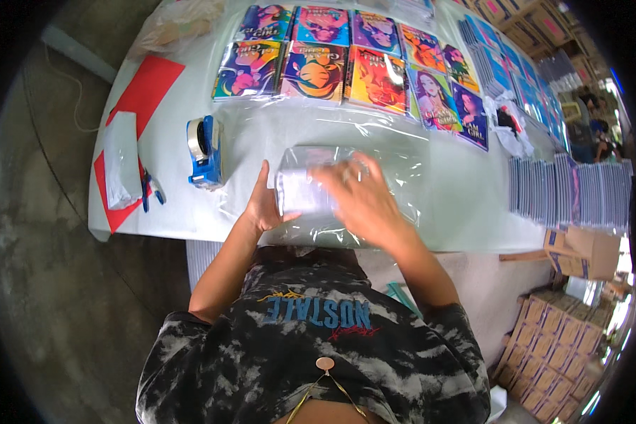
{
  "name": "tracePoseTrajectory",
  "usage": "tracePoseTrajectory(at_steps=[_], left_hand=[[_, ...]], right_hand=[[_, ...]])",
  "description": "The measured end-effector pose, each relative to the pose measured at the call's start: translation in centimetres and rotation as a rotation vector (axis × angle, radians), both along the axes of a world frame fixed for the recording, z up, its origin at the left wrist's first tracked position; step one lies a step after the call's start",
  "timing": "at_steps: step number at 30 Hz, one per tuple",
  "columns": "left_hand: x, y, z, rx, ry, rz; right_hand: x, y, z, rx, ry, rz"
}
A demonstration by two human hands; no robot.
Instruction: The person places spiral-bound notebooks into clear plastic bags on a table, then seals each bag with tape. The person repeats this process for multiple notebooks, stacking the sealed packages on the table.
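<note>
At the front of the table, a whitish pack in clear plastic (295, 189) sits before me, and its contents are hard to make out. My left hand (266, 206) grips the pack's left side, thumb upright and fingers passing beneath. Over its right part is my right hand (367, 208), with bent fingers smeared by motion; whether they pinch the film cannot be seen. Loose clear plastic film (396, 173) spreads around and behind the pack. A blue tape dispenser (206, 159) stands left of my left hand.
Colourful spiral notebooks (314, 71) lie in rows at the back. Notebook stacks (569, 189) line the right side. On the left are red sheets (148, 88), a white wrapped block (123, 159) and blue-handled snips (150, 191). Cardboard boxes (551, 339) stand at lower right.
</note>
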State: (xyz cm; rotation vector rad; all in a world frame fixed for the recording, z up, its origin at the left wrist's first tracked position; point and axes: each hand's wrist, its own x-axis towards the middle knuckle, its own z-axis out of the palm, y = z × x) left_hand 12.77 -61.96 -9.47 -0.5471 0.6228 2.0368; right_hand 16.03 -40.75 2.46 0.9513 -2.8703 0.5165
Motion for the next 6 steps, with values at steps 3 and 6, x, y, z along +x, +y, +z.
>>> tracePoseTrajectory(at_steps=[3,6], left_hand=[[-0.1,1.3,0.5,-0.05,0.19,-0.144],[1.1,2.2,-0.5,-0.247,0.336,-0.153]], right_hand=[[6.7,0.6,-4.4,-0.079,0.18,-0.05],[10.9,1.1,-6.6,-0.231,0.083,-0.488]])
